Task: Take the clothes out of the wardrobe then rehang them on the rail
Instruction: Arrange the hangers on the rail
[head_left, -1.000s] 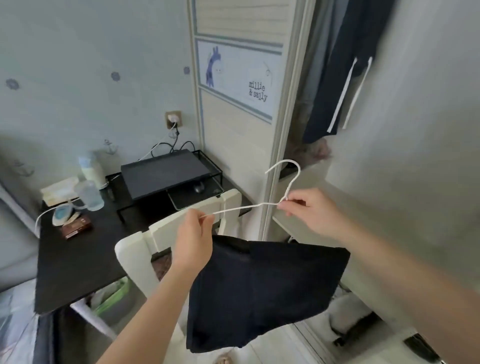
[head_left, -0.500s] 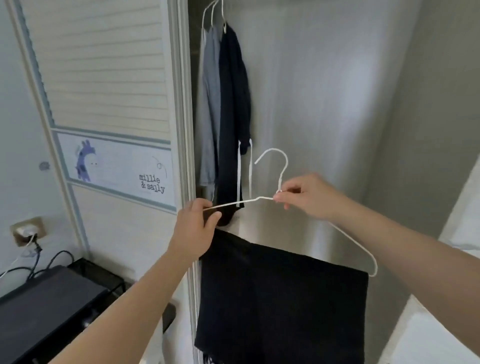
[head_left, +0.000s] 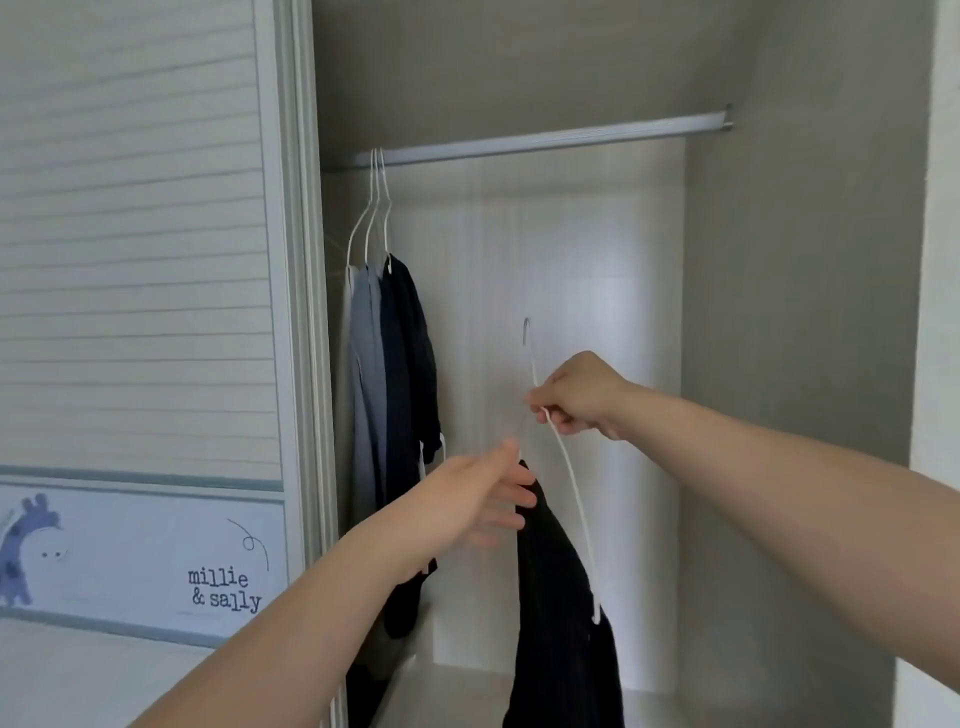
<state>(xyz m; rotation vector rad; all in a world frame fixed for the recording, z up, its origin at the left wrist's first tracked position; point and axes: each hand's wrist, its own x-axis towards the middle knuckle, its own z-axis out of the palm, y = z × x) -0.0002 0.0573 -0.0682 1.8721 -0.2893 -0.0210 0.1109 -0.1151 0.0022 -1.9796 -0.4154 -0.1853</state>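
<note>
A white wire hanger (head_left: 572, 496) carries a dark navy garment (head_left: 563, 639) that hangs down inside the open wardrobe. My right hand (head_left: 582, 397) pinches the hanger at its neck, just under the hook, well below the metal rail (head_left: 550, 137). My left hand (head_left: 488, 496) is blurred, its fingers stretched out against the top of the garment by the hanger's left end. At the rail's left end, a grey garment (head_left: 363, 374) and a dark garment (head_left: 410, 364) hang on white hangers.
The sliding wardrobe door (head_left: 140, 312), with slats and a giraffe picture, stands to the left. The wardrobe's right side wall (head_left: 800, 364) is close to my right arm. The rail is bare from the hung clothes to its right end.
The view has risen from the desk and chair to the wardrobe interior and rail. The hanger has turned edge-on and moved up into the wardrobe. My left hand's fingers have loosened from the hanger arm.
</note>
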